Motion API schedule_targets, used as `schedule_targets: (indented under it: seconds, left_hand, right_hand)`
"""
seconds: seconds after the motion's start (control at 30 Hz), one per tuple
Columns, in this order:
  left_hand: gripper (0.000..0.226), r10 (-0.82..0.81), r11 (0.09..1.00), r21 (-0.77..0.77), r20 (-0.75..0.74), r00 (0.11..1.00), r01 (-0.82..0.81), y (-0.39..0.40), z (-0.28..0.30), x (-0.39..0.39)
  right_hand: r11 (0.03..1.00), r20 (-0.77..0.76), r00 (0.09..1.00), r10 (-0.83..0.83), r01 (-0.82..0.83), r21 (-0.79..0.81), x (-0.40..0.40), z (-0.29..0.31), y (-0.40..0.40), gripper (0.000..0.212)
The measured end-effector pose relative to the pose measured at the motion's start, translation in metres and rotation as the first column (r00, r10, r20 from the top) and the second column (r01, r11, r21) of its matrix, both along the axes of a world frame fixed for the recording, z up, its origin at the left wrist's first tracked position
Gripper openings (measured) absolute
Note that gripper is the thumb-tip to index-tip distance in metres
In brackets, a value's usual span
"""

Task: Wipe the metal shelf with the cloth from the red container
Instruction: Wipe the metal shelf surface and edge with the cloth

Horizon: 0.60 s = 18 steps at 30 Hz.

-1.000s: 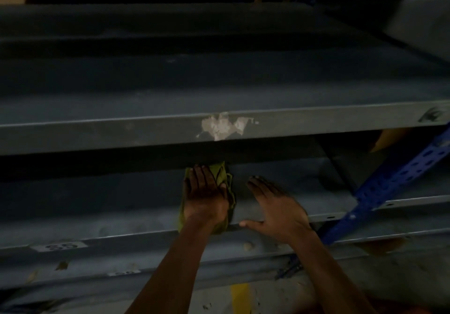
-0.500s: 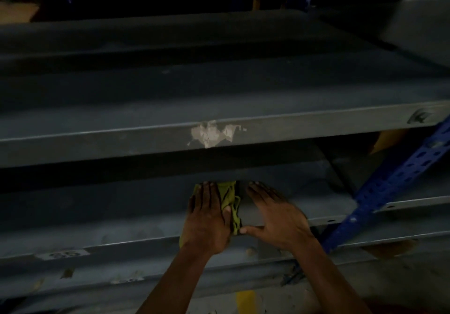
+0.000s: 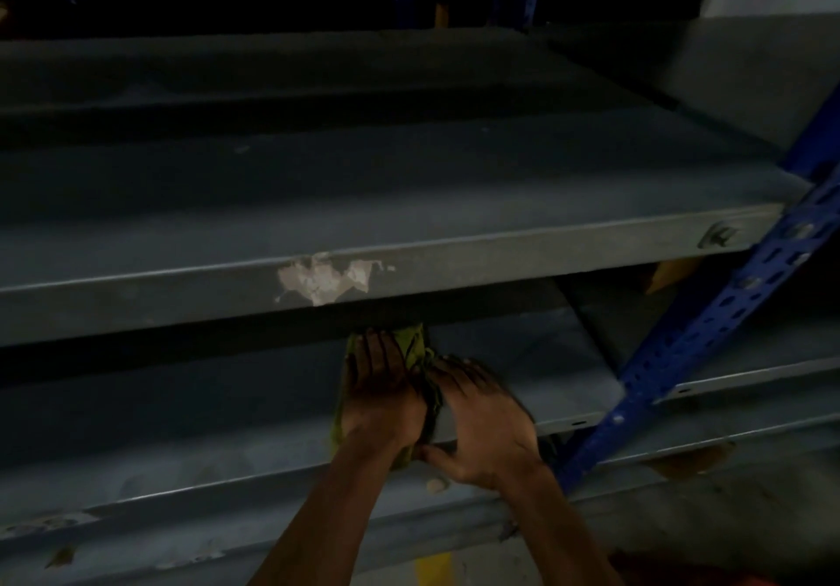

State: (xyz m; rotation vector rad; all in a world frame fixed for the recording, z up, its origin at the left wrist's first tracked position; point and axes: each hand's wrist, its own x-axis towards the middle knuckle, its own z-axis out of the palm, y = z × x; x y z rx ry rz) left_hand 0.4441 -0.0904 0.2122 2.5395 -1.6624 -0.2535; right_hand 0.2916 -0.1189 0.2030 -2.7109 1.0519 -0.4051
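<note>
A yellow-green cloth (image 3: 412, 349) lies on the lower grey metal shelf (image 3: 182, 408), mostly covered. My left hand (image 3: 382, 397) presses flat on the cloth with straight fingers, fingertips reaching under the upper shelf. My right hand (image 3: 484, 422) lies flat beside it on the shelf, its fingers touching the cloth's right edge and its thumb on the shelf's front lip. The red container is not in view.
The upper grey shelf (image 3: 409, 204) overhangs the hands; its front beam has a chipped pale patch (image 3: 325, 278). A blue perforated upright (image 3: 709, 326) slants at the right. A further shelf level (image 3: 227, 526) and the floor lie below.
Both hands and the cloth have shifted right along the lower shelf. My right hand has closed in on the left until it touches the cloth.
</note>
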Motion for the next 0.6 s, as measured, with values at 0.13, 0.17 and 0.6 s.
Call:
schedule_targets:
  seconds: [0.13, 0.17, 0.6]
  left_hand:
    - [0.079, -0.055, 0.998, 0.026, 0.057, 0.997, 0.053, 0.01, 0.004, -0.001]
    - [0.079, -0.061, 0.998, 0.018, 0.061, 0.996, 0.06, 0.014, 0.005, -0.003]
    - [0.068, -0.022, 0.986, -0.163, 0.061, 0.998, 0.032, 0.04, -0.003, -0.012]
  right_hand:
    - [1.0, 0.032, 0.999, 0.007, -0.007, 0.015, -0.001, 0.001, 0.0, 0.098]
    - [1.0, 0.029, 0.999, 0.013, -0.013, 0.014, -0.001, 0.001, 0.0, 0.098]
    - [0.999, -0.082, 0.996, -0.027, 0.029, 0.021, -0.038, 0.006, -0.02, 0.111]
